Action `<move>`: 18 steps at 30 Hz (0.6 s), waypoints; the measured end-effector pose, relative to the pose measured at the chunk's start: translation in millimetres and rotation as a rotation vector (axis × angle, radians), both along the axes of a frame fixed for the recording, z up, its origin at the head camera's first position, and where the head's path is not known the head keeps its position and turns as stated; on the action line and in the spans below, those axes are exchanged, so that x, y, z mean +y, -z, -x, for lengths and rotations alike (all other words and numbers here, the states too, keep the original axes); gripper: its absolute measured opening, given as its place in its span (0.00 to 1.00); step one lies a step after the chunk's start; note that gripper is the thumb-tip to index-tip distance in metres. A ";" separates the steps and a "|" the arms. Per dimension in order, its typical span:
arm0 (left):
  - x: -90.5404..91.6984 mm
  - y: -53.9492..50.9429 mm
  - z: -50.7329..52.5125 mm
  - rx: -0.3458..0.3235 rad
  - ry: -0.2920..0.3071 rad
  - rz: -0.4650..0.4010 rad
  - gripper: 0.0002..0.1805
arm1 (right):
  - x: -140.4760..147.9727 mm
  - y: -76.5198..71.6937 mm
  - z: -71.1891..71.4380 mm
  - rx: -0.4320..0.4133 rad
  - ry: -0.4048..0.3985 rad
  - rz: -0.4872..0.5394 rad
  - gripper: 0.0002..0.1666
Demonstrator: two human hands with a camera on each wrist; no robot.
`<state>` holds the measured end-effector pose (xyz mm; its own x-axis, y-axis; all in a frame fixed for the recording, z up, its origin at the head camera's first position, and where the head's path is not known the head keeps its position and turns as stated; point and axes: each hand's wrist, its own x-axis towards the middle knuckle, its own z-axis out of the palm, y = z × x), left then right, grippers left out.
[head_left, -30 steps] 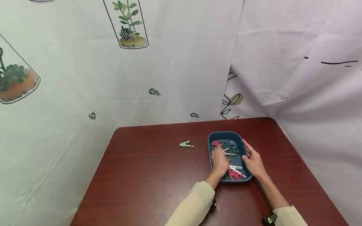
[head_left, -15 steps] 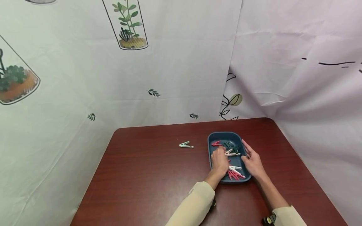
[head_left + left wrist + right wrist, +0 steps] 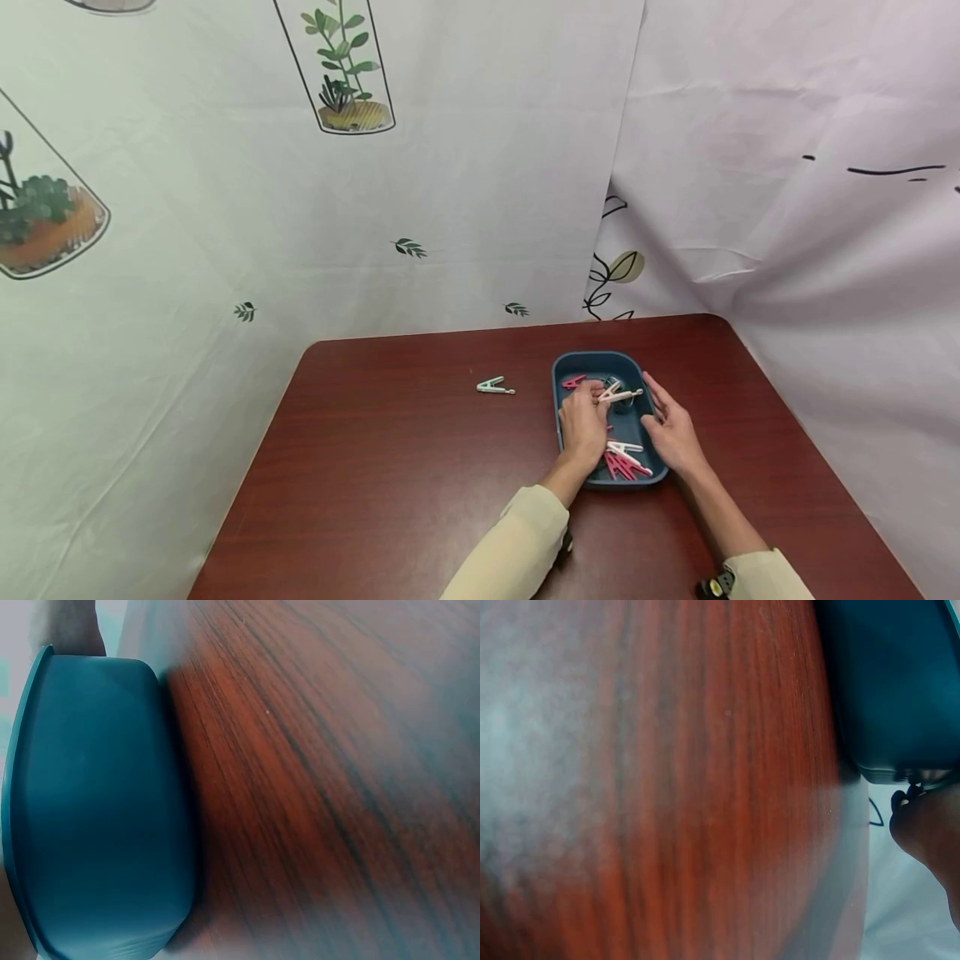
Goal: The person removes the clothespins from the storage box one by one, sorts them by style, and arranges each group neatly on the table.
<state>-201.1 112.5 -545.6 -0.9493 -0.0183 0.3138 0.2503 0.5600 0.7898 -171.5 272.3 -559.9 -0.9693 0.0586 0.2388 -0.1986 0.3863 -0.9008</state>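
Note:
A white clothespin [image 3: 619,396] is pinched in the fingertips of my left hand [image 3: 583,421], which reaches into the blue tray [image 3: 591,358] from its left side. Dark green clothespins lie partly hidden beneath it. Toward the tray's far left corner is a pink clothespin [image 3: 573,382]; several pink clothespins [image 3: 622,467] and a white one [image 3: 626,447] lie at the near end. My right hand [image 3: 677,432] holds the tray's right wall, its thumb at the rim and fingers along the outside. Both wrist views mainly show the tray's outer wall [image 3: 105,802] and the tabletop.
One pale green clothespin [image 3: 495,386] lies on the brown table [image 3: 375,467], left of the tray. A white printed cloth [image 3: 480,192] hangs behind the table and along its sides.
My left fingers have taken up the white clothespin and raised it slightly over the dark green ones, tilting it. The right hand and tray have stayed in place.

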 end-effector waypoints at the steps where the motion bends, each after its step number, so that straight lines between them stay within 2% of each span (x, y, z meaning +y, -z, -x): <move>1: -0.4 -0.2 0.0 0.007 0.003 -0.012 0.13 | 0.0 0.2 0.1 0.000 0.002 -0.002 0.44; 12: -2.2 -5.7 -1.8 0.021 0.029 -0.195 0.12 | -0.2 -1.6 -0.9 -0.006 -0.002 0.009 0.44; 18: -1.6 -7.3 -3.2 0.040 0.019 -0.240 0.11 | 0.3 -3.0 -0.8 -0.027 0.004 -0.004 0.44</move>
